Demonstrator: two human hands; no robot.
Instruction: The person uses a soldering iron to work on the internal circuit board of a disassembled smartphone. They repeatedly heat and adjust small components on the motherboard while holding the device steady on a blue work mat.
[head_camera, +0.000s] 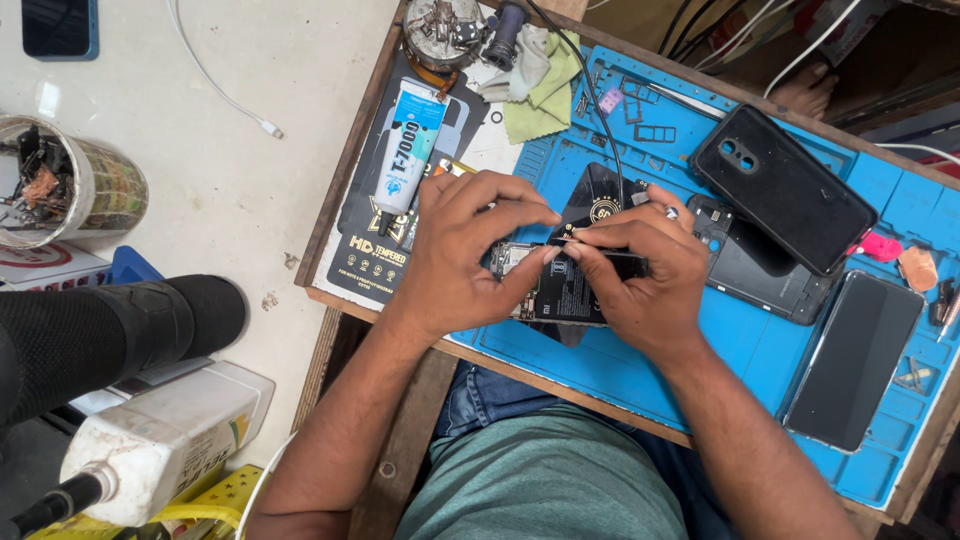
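While the left hand (455, 255) pinches the opened phone (560, 285), the right hand's (640, 275) grip closes on it

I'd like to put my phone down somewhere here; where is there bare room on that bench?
Bare blue work mat lies along the near edge, below the hands. The white tabletop left of the wooden tray is open too. The mat's right side is crowded with black phone shells.

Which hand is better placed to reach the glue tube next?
Probably the left hand: the glue tube lies just above it, on its side of the opened phone. The right hand is farther away.
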